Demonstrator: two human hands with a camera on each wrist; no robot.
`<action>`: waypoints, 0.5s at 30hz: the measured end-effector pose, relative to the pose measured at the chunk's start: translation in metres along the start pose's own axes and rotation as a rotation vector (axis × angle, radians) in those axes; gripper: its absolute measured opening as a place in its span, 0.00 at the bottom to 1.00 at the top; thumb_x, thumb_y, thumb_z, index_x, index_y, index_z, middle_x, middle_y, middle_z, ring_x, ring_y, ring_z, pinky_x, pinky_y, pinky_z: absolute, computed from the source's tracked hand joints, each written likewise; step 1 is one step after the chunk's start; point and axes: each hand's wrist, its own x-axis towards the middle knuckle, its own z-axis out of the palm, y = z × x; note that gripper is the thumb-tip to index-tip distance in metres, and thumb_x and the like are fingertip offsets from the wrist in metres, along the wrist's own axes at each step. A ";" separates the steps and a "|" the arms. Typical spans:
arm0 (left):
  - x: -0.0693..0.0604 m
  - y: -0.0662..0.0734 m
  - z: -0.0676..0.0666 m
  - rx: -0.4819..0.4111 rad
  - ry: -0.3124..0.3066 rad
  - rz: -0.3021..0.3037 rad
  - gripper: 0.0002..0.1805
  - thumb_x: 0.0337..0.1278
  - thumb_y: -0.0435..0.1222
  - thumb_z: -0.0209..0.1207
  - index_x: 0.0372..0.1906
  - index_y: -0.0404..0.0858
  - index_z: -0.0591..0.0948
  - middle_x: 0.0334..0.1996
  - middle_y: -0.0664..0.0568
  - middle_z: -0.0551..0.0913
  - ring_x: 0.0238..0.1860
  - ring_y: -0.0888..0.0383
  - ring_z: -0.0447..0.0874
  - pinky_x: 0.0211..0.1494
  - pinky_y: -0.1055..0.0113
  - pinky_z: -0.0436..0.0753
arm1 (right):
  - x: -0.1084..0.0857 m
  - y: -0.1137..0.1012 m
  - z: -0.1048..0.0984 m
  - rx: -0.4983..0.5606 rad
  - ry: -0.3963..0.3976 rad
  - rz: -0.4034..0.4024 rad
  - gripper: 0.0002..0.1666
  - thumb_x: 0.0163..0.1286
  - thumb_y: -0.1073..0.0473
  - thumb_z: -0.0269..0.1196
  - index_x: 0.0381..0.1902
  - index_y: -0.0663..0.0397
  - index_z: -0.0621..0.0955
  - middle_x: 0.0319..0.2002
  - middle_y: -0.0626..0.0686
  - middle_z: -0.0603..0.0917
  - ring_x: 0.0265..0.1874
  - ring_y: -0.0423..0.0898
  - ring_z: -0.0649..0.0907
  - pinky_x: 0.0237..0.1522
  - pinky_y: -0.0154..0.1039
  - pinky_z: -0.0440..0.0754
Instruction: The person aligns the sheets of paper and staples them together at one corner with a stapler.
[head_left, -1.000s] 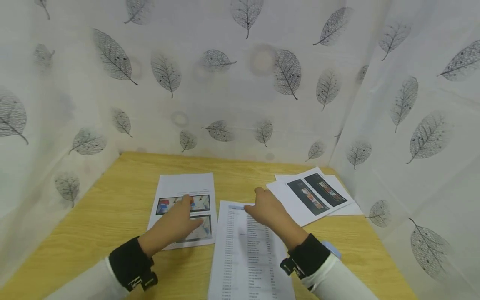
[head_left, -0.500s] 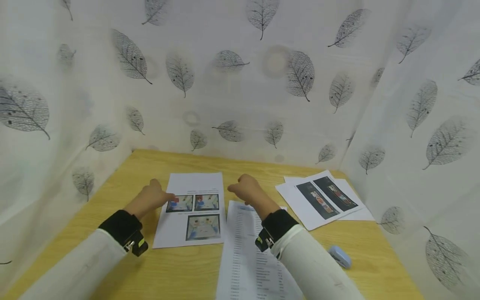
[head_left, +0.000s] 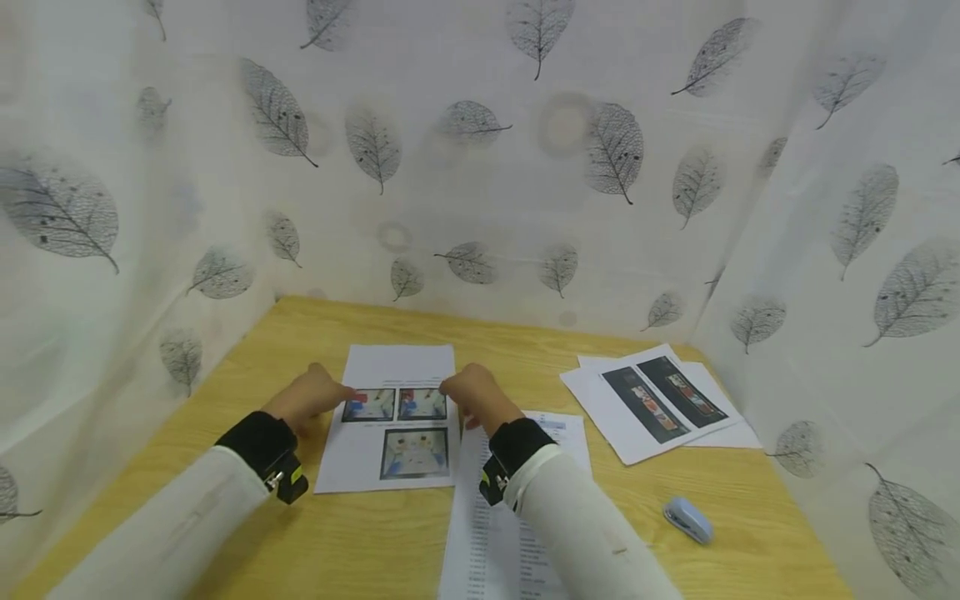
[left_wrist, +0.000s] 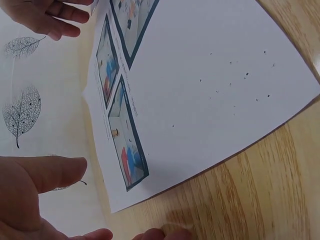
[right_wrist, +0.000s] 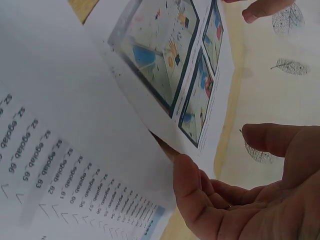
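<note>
Leaf-printed curtain (head_left: 480,183) backs the wooden worktop (head_left: 360,550); overlapping sheets (head_left: 622,442) and a blue stapler (head_left: 687,520) lie at right, and the right sleeve (head_left: 585,517) hides part of the list sheet (head_left: 483,533). Left hand (head_left: 309,393) and right hand (head_left: 480,396), grip slack and empty, flank the picture sheet (head_left: 392,423); a second ago the left lay over its pictures (head_left: 416,453).

Here the left hand (left_wrist: 22,205) is showing at lower left, its thumb pointing towards the printed sheet (left_wrist: 200,100)! The sheet is lying on the wood-grain table (left_wrist: 250,185), three dark-framed pictures (left_wrist: 131,152) facing up; leaf prints (left_wrist: 22,110) are dotting the pale backdrop (left_wrist: 62,120), and the right hand (left_wrist: 45,17) is appearing at upper left.
</note>
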 end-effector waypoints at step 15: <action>0.006 0.002 0.005 -0.065 0.016 -0.071 0.51 0.64 0.46 0.64 0.73 0.21 0.46 0.59 0.28 0.67 0.54 0.36 0.72 0.35 0.52 0.88 | 0.001 0.001 0.014 -0.041 -0.013 0.025 0.15 0.62 0.58 0.68 0.40 0.66 0.81 0.29 0.60 0.81 0.28 0.59 0.88 0.31 0.51 0.88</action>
